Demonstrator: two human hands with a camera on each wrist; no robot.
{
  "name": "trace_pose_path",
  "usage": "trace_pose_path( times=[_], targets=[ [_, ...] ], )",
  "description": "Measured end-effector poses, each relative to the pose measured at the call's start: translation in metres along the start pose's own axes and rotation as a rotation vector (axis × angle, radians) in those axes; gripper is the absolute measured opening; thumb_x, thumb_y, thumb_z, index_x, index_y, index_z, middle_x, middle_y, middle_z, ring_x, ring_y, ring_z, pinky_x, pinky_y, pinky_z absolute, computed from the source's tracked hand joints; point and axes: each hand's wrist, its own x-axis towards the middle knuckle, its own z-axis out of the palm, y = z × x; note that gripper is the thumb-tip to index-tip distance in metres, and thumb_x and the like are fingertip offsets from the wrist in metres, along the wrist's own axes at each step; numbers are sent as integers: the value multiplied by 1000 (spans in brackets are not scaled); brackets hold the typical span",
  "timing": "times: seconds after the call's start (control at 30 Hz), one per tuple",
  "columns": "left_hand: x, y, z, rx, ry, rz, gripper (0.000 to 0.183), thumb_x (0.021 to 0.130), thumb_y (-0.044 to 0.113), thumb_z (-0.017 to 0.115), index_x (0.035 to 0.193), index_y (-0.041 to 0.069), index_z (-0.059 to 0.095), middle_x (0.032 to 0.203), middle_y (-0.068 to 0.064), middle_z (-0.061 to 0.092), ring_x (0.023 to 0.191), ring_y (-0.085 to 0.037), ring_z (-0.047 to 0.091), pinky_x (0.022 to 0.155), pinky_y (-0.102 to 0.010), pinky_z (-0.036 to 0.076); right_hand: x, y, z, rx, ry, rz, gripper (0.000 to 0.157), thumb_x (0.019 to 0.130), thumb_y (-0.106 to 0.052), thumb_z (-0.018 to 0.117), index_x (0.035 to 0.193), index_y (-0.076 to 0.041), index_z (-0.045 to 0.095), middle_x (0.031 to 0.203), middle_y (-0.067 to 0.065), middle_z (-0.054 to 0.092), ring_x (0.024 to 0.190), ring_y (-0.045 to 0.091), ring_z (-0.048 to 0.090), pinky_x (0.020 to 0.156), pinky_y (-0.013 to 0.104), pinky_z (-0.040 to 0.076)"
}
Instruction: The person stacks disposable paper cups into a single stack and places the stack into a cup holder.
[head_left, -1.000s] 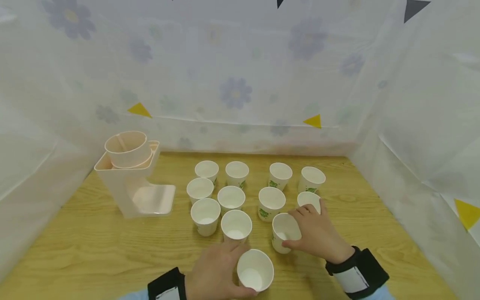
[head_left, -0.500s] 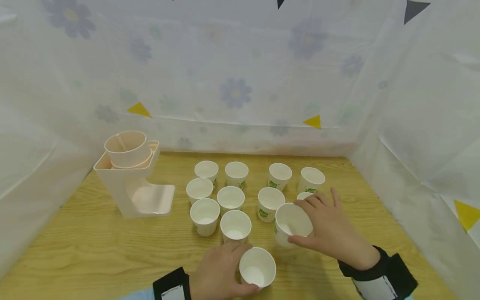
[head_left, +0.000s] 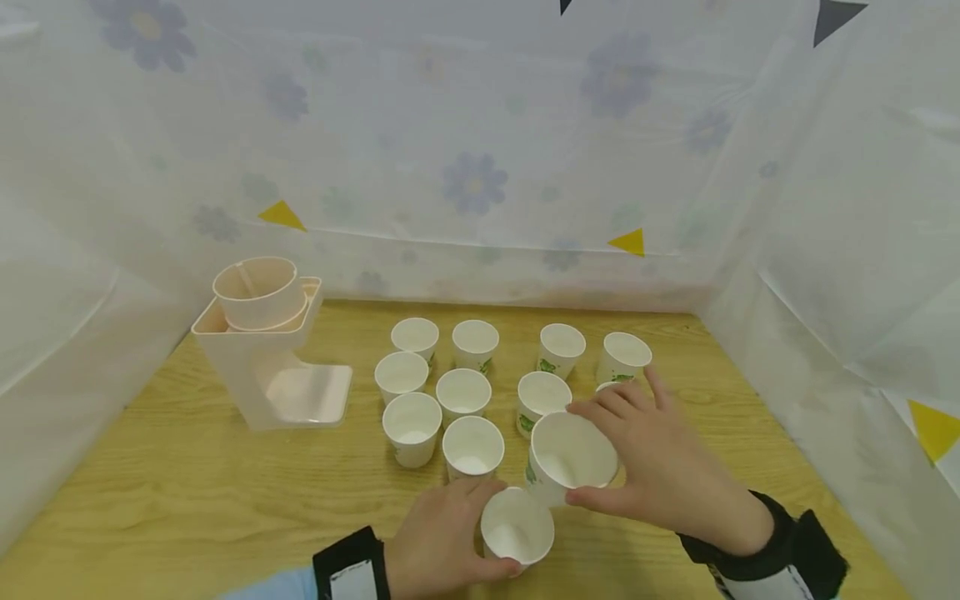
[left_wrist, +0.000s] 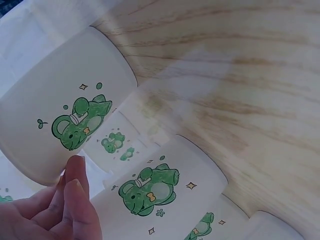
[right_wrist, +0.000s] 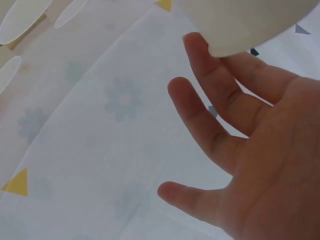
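Note:
My left hand (head_left: 442,537) grips a white paper cup (head_left: 517,527) near the table's front, its mouth facing up. My right hand (head_left: 663,467) holds another paper cup (head_left: 572,457), raised and slightly tilted, between thumb and fingers. This raised cup is just behind the left hand's cup and overlaps it in the head view. Green cartoon animals decorate the cups in the left wrist view, where fingertips (left_wrist: 75,192) touch a printed cup (left_wrist: 65,107). From the right wrist, the held cup (right_wrist: 250,25) shows above partly spread fingers (right_wrist: 215,95).
Several upright paper cups stand in a left cluster (head_left: 462,392) and a right group (head_left: 543,392); one is mostly hidden behind my right hand. A pale pink dispenser-like stand (head_left: 262,350) with a round top is at left. Flower-patterned white sheeting (head_left: 472,183) surrounds the wooden table (head_left: 247,500).
My right hand has lifted its cup off the front of the right group, then brought it left towards the left hand's cup. The left hand has shifted slightly right and away with its cup.

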Motion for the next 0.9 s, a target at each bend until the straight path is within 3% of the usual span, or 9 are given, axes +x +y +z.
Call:
trace_pose_path(
  times=[0.37,0.9],
  targets=[
    [1,1,-1,8,-1,-3,65,70,59,68,117,16,59,106,4,67,91,-8,60,69,-30,52,1,-17,7,80,-48,-118,70,57,-56,76,109,-11,64,102,-4,64,103,17,51,101,67,23],
    [1,0,-1,11,-5,-2,68,70,59,68,121,14,58,109,2,67,94,-11,61,71,-32,54,0,-20,21,68,-76,-143,70,57,-58,75,109,-11,65,98,-4,63,102,17,51,102,68,22]
  ],
)
